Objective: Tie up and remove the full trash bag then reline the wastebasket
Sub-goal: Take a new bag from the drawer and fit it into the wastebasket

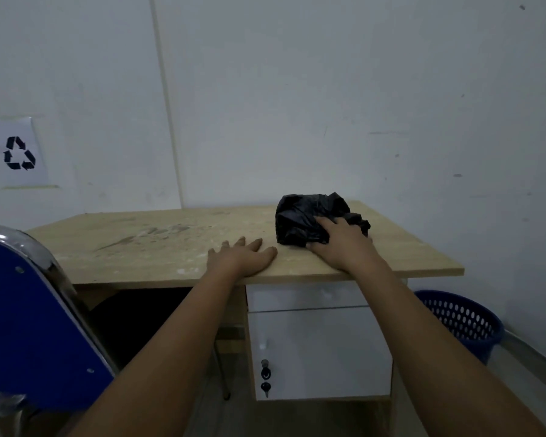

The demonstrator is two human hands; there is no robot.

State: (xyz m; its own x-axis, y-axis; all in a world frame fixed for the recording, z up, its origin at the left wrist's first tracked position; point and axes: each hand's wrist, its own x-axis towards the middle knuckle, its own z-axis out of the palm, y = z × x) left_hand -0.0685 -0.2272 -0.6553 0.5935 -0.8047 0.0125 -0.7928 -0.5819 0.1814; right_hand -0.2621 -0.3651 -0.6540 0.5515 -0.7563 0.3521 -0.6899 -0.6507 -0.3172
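The picture is dim and flat, with a cool grey cast over the wall (328, 89). Deep shadow fills the space under the desk (158, 247). The black bag (300, 220) loses its folds to darkness. A small glare shows on the chair's chrome rail (19, 244). Straight lines bow toward the edges, and detail is soft throughout.

Black recycling symbol on a white paper sheet (16, 152); no words

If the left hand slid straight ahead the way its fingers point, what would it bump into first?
Probably nothing on the desk: the left hand lies flat, fingers pointing toward the wall. The black bag sits off to its right, so the wall likely comes first.
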